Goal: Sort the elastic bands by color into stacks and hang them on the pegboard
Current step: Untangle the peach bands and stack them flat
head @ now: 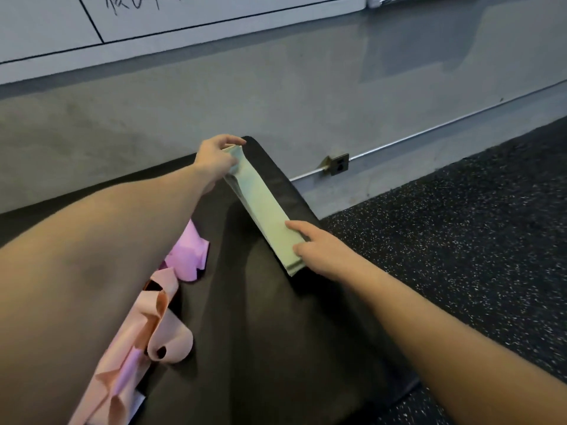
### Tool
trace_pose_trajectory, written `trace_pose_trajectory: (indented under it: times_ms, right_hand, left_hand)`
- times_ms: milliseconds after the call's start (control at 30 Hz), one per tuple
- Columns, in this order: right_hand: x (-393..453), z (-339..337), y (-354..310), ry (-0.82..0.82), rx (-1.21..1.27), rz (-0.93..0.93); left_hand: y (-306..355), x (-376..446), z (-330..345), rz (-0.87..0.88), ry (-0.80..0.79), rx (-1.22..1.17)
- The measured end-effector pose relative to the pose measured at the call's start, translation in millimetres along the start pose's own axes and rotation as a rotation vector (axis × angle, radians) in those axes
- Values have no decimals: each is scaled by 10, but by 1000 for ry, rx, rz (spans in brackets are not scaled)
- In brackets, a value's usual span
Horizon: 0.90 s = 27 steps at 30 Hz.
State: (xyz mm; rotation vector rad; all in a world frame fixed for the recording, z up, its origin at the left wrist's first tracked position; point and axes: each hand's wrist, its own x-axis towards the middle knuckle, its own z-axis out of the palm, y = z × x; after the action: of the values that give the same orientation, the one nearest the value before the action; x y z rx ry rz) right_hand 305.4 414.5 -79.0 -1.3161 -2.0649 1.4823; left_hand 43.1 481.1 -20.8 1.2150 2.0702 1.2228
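Risks fanning the green band stack (266,210) off the black bench pad (260,317): left hand (216,156) pinching far end, right hand (313,246) merely pressing flat-fingered.

We see pale green bands (266,207), stacked. Pink bands (187,251) w/ a lilac tint, peach bands (144,329) beside. Counter (260,332) is plain black. Floor (478,228) black w/ white speckles. Wall (214,93) grey; whiteboard (184,16) white w/ black lines & writing.
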Motion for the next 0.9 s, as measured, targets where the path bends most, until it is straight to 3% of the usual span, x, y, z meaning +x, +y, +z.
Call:
trace_pose_trajectory:
  times_ms: [167, 367, 500, 733, 900]
  right_hand:
    - [253, 44, 123, 36, -403, -4]
    - [275, 30, 244, 77, -312, -39]
    - [265, -19, 177, 78, -295, -25]
    - [-117, -25, -57, 310, -424, -142]
    - [-420, 202, -235, 259, -407, -263]
  left_hand:
    - [-340, 324, 281, -76, 22, 1]
    - [-644, 399, 451, -161, 11, -1]
    - [-530, 215, 299, -109, -24, 58]
    - [-415, -674, -219, 25, -80, 158]
    - [-543, -1469, -749, 174, -254, 386]
